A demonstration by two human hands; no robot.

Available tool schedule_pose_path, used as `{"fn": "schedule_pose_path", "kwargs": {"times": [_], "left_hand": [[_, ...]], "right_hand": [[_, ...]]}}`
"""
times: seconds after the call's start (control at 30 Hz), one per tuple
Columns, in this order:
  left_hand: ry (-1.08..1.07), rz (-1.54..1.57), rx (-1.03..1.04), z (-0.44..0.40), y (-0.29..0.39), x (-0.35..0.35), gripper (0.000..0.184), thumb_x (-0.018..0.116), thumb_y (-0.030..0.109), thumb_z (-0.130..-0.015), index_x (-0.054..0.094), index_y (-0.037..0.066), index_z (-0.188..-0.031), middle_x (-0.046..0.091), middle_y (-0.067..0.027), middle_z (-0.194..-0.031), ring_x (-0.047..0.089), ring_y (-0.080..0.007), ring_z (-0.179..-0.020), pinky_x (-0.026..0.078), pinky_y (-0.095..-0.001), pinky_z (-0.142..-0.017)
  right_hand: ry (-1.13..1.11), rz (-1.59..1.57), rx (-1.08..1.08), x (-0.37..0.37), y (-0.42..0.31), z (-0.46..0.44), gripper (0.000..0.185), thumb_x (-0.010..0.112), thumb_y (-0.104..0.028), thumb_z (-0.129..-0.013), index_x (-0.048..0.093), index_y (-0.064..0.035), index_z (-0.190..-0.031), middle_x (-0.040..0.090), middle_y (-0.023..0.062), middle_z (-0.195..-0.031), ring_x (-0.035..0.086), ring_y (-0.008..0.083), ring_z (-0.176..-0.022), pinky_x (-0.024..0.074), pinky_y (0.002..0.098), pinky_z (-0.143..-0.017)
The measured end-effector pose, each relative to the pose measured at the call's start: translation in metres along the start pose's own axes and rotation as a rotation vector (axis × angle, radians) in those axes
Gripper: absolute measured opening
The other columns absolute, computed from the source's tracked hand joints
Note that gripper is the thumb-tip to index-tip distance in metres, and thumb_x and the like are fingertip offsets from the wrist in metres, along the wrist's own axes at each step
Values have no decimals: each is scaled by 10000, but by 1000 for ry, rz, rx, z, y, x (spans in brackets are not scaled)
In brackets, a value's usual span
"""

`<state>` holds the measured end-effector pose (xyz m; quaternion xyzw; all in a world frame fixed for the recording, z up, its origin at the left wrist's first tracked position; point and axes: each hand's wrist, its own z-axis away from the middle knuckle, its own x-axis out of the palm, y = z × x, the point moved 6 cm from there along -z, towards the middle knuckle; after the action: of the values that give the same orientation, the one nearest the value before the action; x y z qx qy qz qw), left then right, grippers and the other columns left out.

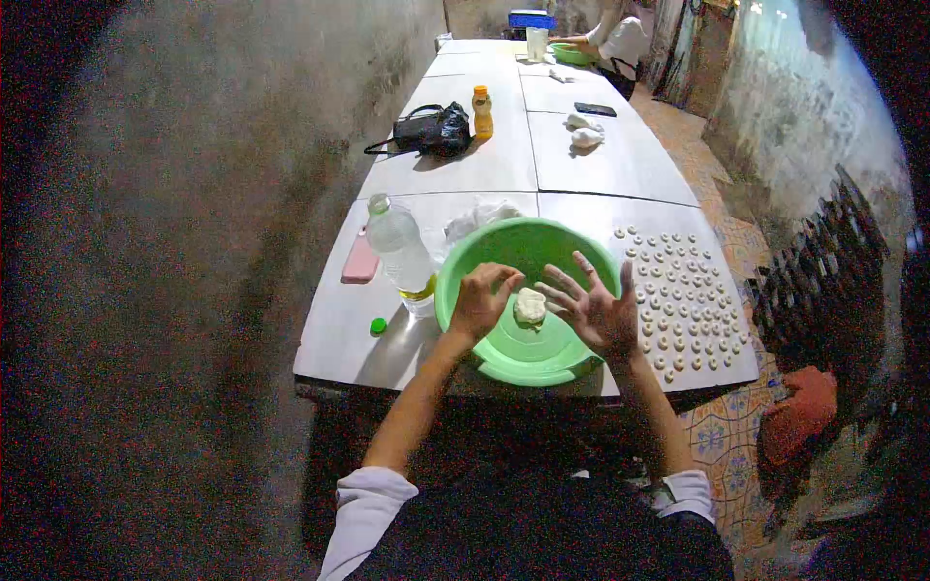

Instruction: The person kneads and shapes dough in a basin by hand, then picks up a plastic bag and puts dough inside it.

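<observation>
A green basin [538, 363] stands at the near edge of the white table, with a pale lump of dough [530, 307] on its bottom. My left hand [481, 302] is over the basin's left side, left of the dough, fingers bent and fingertips pressed together; whether something small is between them cannot be made out. My right hand [596, 308] is spread open over the basin's right side, palm showing, with pale residue on the fingers. Several rows of small ring-shaped dough pieces [678, 310] lie on the table to the right of the basin.
Left of the basin are a clear bottle [399, 247], a green cap [378, 326] and a pink phone [360, 259]. Farther back are a black bag [433, 131], an orange-capped bottle [481, 114] and a dark phone [595, 109]. Another person [620, 41] is beside the far end.
</observation>
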<state>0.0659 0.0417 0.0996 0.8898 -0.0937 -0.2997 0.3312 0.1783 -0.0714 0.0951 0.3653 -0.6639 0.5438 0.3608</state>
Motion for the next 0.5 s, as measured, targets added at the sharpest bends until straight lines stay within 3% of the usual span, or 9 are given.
{"fn": "schedule_pose_path", "kwargs": {"times": [0.2, 0.3, 0.4, 0.43, 0.5], "left_hand": [[-170, -145, -6, -3, -9, 21, 158, 554, 175, -789, 623, 34, -784, 618, -122, -784, 592, -251, -738, 454, -336, -694], [-364, -160, -266, -3, -7, 29, 198, 612, 222, -741, 618, 31, -793, 620, -121, -763, 598, -259, -739, 459, -338, -694], [-318, -189, -175, -4, -21, 37, 196, 610, 216, -741, 614, 30, -802, 621, -119, -778, 601, -251, -761, 459, -333, -703], [-255, -180, 20, -5, -18, 37, 192, 608, 207, -744, 612, 26, -809, 620, -119, -804, 602, -248, -774, 459, -334, -711], [-303, -121, -56, -5, -18, 37, 184, 607, 197, -744, 613, 28, -817, 619, -120, -815, 600, -250, -771, 458, -339, -717]], "right_hand": [[-44, -131, -41, 1, -13, 5, 800, 344, -652, -756, 66, -179, -1339, 127, 209, -1362, 209, 409, -1221, 267, 500, -965], [-88, -139, -62, 1, -14, 6, 778, 325, -645, -768, 98, -164, -1336, 136, 204, -1362, 193, 397, -1231, 252, 520, -962], [-95, -145, -70, 2, -16, 7, 775, 306, -645, -774, 92, -157, -1337, 134, 200, -1365, 195, 386, -1235, 220, 514, -979], [-104, -154, -78, 3, -16, 8, 767, 297, -640, -780, 93, -154, -1338, 139, 201, -1365, 196, 377, -1238, 209, 508, -986], [-109, -153, -80, 4, -16, 7, 761, 297, -635, -783, 97, -154, -1338, 140, 201, -1366, 198, 374, -1239, 213, 505, -985]]}}
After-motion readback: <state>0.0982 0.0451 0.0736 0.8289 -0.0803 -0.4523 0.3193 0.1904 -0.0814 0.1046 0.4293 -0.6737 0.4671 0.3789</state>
